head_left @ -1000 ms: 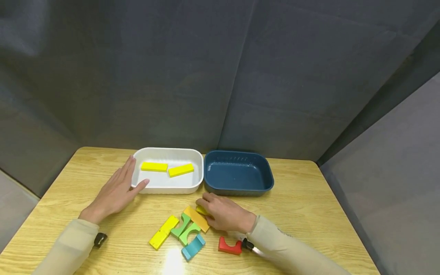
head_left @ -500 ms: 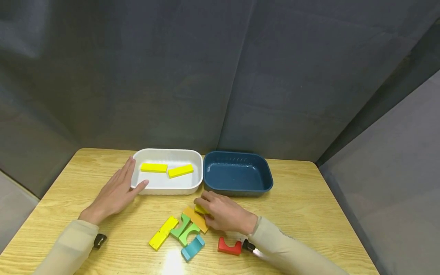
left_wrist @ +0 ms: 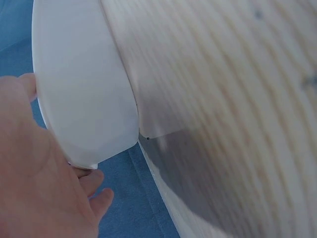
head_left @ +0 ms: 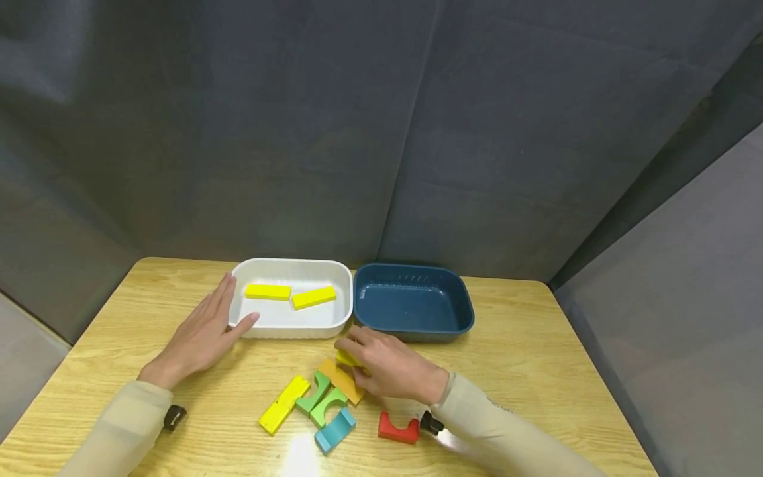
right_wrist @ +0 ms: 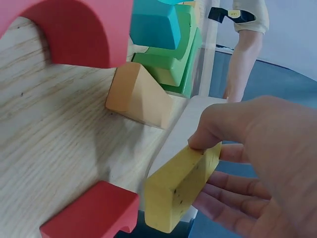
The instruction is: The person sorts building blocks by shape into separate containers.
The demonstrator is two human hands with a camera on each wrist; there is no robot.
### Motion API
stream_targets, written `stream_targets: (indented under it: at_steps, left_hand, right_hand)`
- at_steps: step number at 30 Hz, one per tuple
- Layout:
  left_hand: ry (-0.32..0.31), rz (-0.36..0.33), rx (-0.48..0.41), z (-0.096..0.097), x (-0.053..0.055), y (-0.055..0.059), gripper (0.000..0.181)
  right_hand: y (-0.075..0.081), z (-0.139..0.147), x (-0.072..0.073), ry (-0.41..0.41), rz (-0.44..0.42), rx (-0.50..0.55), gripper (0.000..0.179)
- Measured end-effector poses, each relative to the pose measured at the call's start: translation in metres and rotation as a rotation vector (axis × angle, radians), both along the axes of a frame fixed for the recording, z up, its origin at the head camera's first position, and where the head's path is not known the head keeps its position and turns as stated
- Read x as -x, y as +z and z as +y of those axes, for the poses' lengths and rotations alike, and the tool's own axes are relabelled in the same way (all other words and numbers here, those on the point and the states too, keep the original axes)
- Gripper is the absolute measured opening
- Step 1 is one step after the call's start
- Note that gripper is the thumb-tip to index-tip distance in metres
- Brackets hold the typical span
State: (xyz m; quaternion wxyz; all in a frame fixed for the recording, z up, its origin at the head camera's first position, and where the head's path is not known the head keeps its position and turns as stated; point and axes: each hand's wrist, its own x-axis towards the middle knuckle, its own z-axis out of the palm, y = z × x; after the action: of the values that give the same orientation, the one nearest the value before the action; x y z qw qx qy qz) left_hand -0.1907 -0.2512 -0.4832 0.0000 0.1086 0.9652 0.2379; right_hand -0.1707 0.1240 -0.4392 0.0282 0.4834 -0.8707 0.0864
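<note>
My left hand (head_left: 199, 331) lies against the left end of the white tray (head_left: 292, 331), fingers straight along its side and thumb at the front rim. In the left wrist view the same hand (left_wrist: 44, 163) touches the tray wall (left_wrist: 89, 79). My right hand (head_left: 393, 368) pinches a yellow block (right_wrist: 181, 186) between thumb and fingers, above the tabletop. Just beside it on the table lies an orange block (head_left: 341, 381). Near that sit two green arches (head_left: 328, 405), a blue curved block (head_left: 335, 430) and yellow pieces (head_left: 284, 405) lying end to end.
Two yellow blocks (head_left: 314, 297) lie inside the white tray. A dark blue tray (head_left: 414, 329) adjoins it on the right. One red arch (head_left: 398, 428) sits near my right wrist; another red block (right_wrist: 91, 213) shows in the right wrist view. Dark fabric walls surround the table.
My right hand has shifted slightly toward the trays, and the yellow block in it has moved a little with it. The left hand has stayed at the white tray.
</note>
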Motion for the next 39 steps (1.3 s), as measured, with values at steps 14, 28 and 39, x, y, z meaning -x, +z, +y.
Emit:
stream_targets:
  at_steps: [14, 28, 39]
  left_hand:
    - [-0.002, -0.001, 0.0, 0.0, 0.001, -0.002, 0.102]
    - [-0.003, 0.001, 0.007, -0.001, 0.0, 0.001, 0.102]
    - [-0.003, -0.001, 0.007, -0.001, -0.001, 0.001, 0.102]
  right_hand:
    - [0.01, -0.003, 0.001, 0.036, 0.039, 0.038, 0.042]
    - [0.029, -0.014, 0.004, 0.088, 0.071, 0.059, 0.043]
    - [0.049, -0.034, 0.017, 0.125, 0.117, -0.01, 0.042]
